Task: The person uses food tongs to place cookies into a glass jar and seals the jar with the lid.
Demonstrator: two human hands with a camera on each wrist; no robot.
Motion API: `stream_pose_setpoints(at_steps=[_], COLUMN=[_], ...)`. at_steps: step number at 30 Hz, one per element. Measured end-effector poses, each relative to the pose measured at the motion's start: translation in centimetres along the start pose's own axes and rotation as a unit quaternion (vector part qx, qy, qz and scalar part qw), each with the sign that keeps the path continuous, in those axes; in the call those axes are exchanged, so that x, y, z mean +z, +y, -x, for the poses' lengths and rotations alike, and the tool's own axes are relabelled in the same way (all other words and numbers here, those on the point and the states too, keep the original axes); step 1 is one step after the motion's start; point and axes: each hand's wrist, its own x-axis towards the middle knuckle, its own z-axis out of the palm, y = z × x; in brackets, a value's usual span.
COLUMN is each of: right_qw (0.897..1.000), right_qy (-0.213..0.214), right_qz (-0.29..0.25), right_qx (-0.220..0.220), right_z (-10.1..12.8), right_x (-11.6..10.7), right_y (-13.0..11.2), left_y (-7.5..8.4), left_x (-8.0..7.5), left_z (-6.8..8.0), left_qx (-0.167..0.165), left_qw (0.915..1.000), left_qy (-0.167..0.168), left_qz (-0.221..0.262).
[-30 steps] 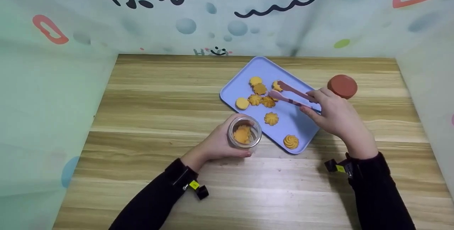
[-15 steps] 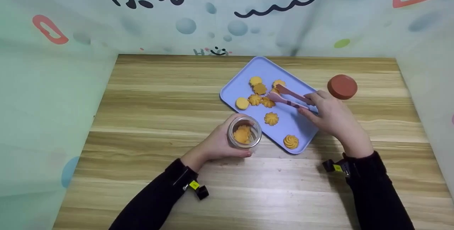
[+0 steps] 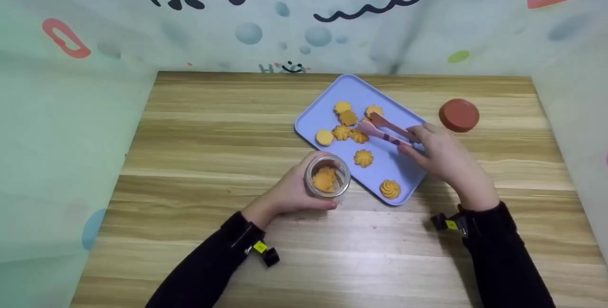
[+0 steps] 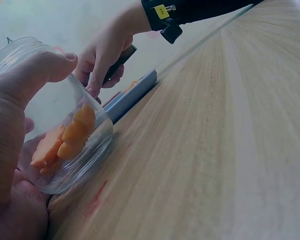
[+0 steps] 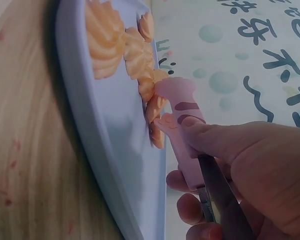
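My left hand (image 3: 289, 189) grips a clear glass jar (image 3: 327, 157) from its left side; a few cookies (image 4: 75, 132) lie at its bottom in the left wrist view. With my right hand (image 3: 444, 160) I hold pink tongs (image 3: 387, 136) between thumb and fingers. Their tips are spread a little and reach over the blue tray (image 3: 399, 168), right at a cookie (image 3: 368, 120) that they partly hide. Another scalloped cookie (image 3: 374, 110) lies just behind the tips. In the right wrist view the tong tips (image 5: 175, 90) overlap the cookies at the tray's far side.
Several more cookies lie on the tray, among them a round one (image 3: 325, 137) at the left and a swirled one (image 3: 390, 188) near the front corner. A red-brown round lid (image 3: 459, 115) rests on the wooden table (image 3: 213, 132) right of the tray. A printed curtain (image 3: 204, 37) stands behind.
My right hand has shifted slightly left with the tongs, and their tips have moved down from the back cookie to the one before it. The left hand and jar have stayed still.
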Motion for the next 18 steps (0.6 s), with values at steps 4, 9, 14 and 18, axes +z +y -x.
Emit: stream_pose_setpoints(at_steps=[4, 9, 14, 18], right_qw=[1.0, 0.999, 0.998, 0.998], right_qy=[0.002, 0.029, 0.047, 0.052], right_qz=[-0.002, 0.006, 0.015, 0.022], right_qx=[0.005, -0.019, -0.029, -0.024], right_z=[-0.02, -0.08, 0.02, 0.12], right_x=[-0.03, -0.07, -0.16, -0.25], right_y=[0.03, -0.05, -0.08, -0.07], left_y=[0.07, 0.16, 0.03, -0.14], left_x=[-0.03, -0.1, -0.08, -0.05], left_z=[-0.09, -0.06, -0.04, -0.06], left_qx=[0.0, 0.005, 0.008, 0.003], left_qw=[1.0, 1.0, 1.0, 1.0], left_qy=[-0.001, 0.003, 0.002, 0.001], left_qz=[-0.001, -0.005, 0.002, 0.003])
